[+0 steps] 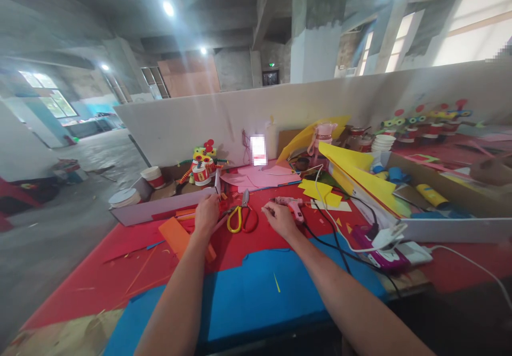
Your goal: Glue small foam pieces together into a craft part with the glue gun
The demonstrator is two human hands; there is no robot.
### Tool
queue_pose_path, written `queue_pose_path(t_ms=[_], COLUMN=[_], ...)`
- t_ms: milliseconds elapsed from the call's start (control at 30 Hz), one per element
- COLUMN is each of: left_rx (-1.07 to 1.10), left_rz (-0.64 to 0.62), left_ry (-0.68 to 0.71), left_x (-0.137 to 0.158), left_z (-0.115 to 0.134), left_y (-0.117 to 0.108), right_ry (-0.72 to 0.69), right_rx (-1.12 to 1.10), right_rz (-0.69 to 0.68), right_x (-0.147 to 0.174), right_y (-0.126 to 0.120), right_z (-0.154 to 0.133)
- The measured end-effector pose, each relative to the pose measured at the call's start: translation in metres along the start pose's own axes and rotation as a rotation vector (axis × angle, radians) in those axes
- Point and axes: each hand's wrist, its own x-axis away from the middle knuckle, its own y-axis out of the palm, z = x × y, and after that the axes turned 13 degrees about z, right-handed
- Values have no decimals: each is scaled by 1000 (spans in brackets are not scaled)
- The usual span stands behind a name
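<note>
Red foam tabletop [256, 239]: yellow-handled scissors [240, 215] lie blades pointing away between both hands, finger states unclear.

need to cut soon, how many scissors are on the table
1: the yellow-handled scissors lie on the red sheet between the left hand and the right hand. Others may be hidden under the clutter.

Counted on bench: 2 hands, left hand [207, 213] and right hand [279, 218]. 1 pair yellow-handled scissors [241, 215]. 1 pink glue gun [291, 205]. 1 orange foam strip [181, 236]. 1 blue foam sheet [256, 297]. 1 paper-cup robot figure [202, 167] at left. 1 purple power strip [380, 252].
</note>
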Motion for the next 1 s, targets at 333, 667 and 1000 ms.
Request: queue_pose_path(t_ms=[333,667,1000], left_rx=[5,54,1334], left_rz=[-321,-105,-486], left_ry=[56,40,-338], left_x=[0,-4,35], left_z=[-24,-17,75], left_y=[-17,-19,12], right_ry=[9,31,307], right_rx=[3,-6,-495], right_rz=[-24,-36,-114], right_x=[0,-1,-2], right_y=[1,-1,10], right_z=[2,-5,-8])
